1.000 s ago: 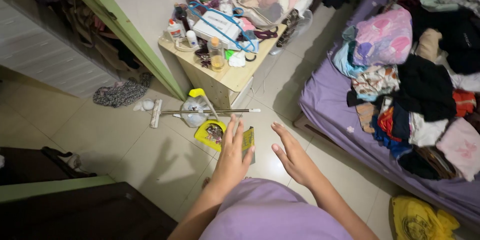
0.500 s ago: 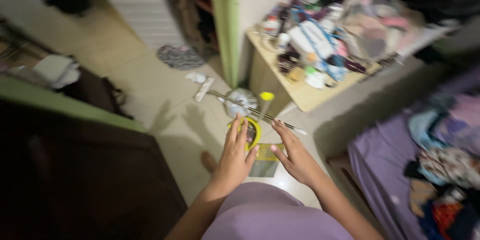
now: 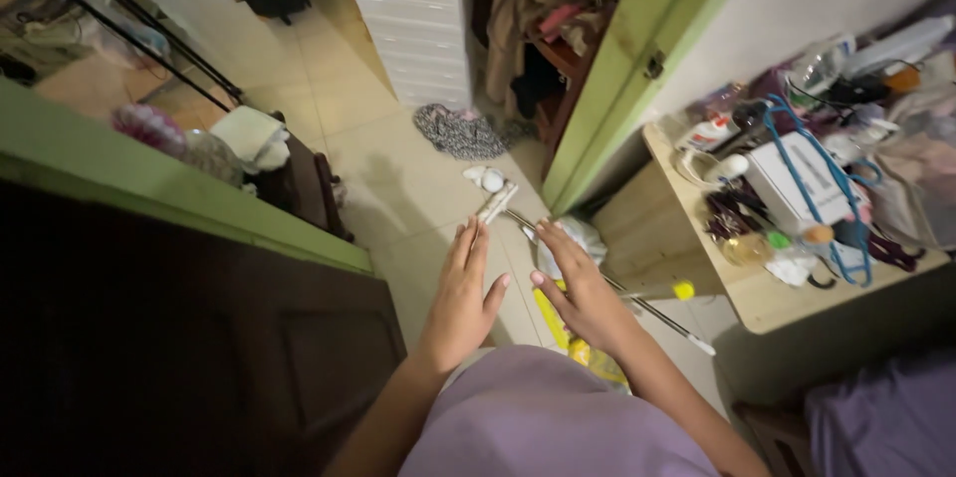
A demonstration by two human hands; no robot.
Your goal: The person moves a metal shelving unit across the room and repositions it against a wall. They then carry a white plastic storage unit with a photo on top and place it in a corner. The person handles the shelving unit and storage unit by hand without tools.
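Both hands, left (image 3: 461, 300) and right (image 3: 581, 290), hover with open, empty grip above a white bag (image 3: 575, 238).

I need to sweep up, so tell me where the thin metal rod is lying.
In the head view, the metal rod lies slantwise on the tiled floor, just beyond the right hand, between the green door frame and the cluttered side table.

The view now swings away from the bed toward the green door frame (image 3: 637, 59) and white drawers (image 3: 413, 9). The left hand (image 3: 463, 298) and right hand (image 3: 578, 288) stand closer together, fingers spread, palms nearly facing. The yellow dustpan (image 3: 558, 328), earlier ahead of the fingertips, now lies under the right hand.
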